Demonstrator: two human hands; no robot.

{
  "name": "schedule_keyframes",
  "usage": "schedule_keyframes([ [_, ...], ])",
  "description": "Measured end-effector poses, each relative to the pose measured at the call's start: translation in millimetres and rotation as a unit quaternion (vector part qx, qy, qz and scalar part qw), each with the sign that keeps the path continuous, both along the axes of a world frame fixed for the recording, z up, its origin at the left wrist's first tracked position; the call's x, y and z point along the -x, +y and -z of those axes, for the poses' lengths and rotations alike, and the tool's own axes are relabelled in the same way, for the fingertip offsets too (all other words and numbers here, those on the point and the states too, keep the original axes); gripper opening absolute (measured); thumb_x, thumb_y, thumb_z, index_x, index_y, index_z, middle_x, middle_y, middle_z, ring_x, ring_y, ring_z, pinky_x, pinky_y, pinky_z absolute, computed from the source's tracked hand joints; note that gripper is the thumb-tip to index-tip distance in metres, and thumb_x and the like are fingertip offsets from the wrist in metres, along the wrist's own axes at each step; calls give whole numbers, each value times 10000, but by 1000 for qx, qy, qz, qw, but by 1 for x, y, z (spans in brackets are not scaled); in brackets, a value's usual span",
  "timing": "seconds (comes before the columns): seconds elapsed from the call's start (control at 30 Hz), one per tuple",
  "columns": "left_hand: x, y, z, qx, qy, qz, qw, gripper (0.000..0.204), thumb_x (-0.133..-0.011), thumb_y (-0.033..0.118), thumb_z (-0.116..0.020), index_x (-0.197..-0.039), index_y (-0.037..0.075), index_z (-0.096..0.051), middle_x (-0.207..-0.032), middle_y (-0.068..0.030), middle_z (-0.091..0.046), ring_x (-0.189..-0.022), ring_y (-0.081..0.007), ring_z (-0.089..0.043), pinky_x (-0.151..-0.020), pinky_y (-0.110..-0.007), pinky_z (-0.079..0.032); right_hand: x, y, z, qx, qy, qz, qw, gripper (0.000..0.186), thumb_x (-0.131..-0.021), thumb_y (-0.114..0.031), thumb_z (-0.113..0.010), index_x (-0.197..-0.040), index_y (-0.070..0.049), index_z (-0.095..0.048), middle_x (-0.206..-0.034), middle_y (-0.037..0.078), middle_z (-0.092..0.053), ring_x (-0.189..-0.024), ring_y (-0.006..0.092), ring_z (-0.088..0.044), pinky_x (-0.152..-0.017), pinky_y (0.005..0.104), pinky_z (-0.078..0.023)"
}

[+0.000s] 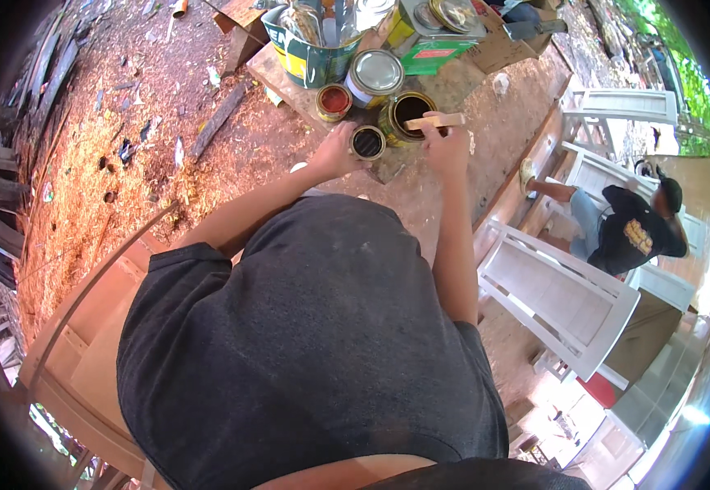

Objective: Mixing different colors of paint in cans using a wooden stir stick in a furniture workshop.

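Observation:
My left hand (334, 153) is closed round a small open can (367, 143) with dark contents. Just to its right stands a larger open can (391, 129), dark inside and with a gold-coloured rim. Over that can's mouth my right hand (448, 151) pinches a flat, light wooden stick (446, 120), which lies roughly level; whether its far end dips into the can I cannot tell. A small can with red contents (334, 100) and a lidded tin (375, 73) stand close behind.
A dark green and yellow bucket (314, 61) holds tools at the back, beside a green rectangular tin (437, 53). Cardboard (506, 53) lies farther right. White panelled furniture pieces (555, 294) stand at the right, near another person (629, 220). Wood shavings (85, 237) cover the ground at left.

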State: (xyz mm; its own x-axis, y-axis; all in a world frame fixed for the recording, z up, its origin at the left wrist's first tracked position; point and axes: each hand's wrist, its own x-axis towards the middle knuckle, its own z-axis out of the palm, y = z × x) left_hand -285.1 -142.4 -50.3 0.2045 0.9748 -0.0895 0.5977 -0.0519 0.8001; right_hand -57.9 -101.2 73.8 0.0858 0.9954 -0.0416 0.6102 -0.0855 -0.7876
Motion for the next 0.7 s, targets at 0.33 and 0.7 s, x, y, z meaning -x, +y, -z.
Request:
schedule_keyframes([
  [0.33, 9, -3, -16, -40, -19, 18, 999, 879, -662, 393, -863, -1350, 23, -461, -1344, -200, -521, -1267, -377, -506, -1048, -442, -433, -83, -9, -35, -83, 266, 171, 945, 211, -926, -126, -686, -1072, 26, -678, -787, 74, -659, -603, 132, -598, -517, 246, -429],
  [0.7, 23, -13, -75, -89, -31, 25, 995, 803, -641, 327, -866, -1300, 34, -512, -1279, -181, -566, -1238, -359, -531, -1033, -433, -446, -112, -27, -75, -165, 350, 151, 910, 322, -925, -185, -700, -1153, 31, -630, -752, 111, -663, -631, 176, -604, -567, 275, -451],
])
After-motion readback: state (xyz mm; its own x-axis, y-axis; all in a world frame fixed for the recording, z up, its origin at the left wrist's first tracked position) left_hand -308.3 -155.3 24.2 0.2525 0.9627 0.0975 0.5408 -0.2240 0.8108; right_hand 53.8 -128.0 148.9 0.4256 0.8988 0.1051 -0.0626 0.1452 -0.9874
